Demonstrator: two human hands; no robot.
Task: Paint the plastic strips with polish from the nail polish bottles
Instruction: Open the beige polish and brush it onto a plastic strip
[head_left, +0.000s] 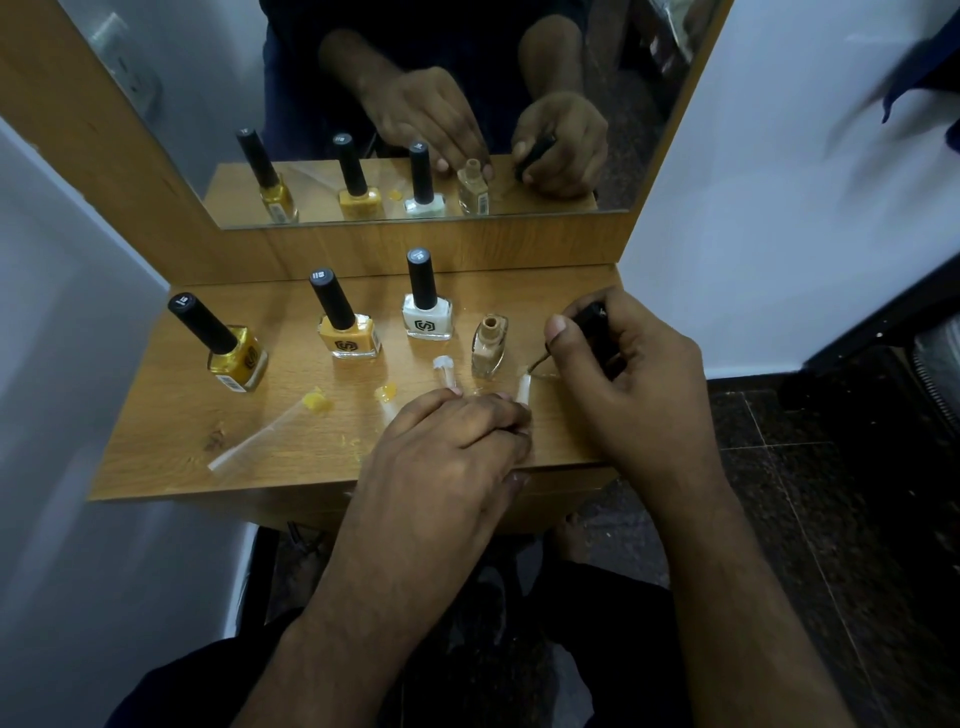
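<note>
Head view: right hand (623, 374) fingers pinch brush cap (592, 317); left hand (457, 436) fingers press strip (523, 389).

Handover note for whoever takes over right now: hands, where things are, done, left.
Right hand grips the black brush cap, brush tip on the beige strip.
Left hand presses flat on the near ends of the strips.
Open beige bottle stands uncapped beside the strip; three capped bottles to its left: white, orange, yellow.
Done: tips of the yellow strip, orange strip and white strip carry polish.
Left: finish the beige tip, recap the bottle.
</note>
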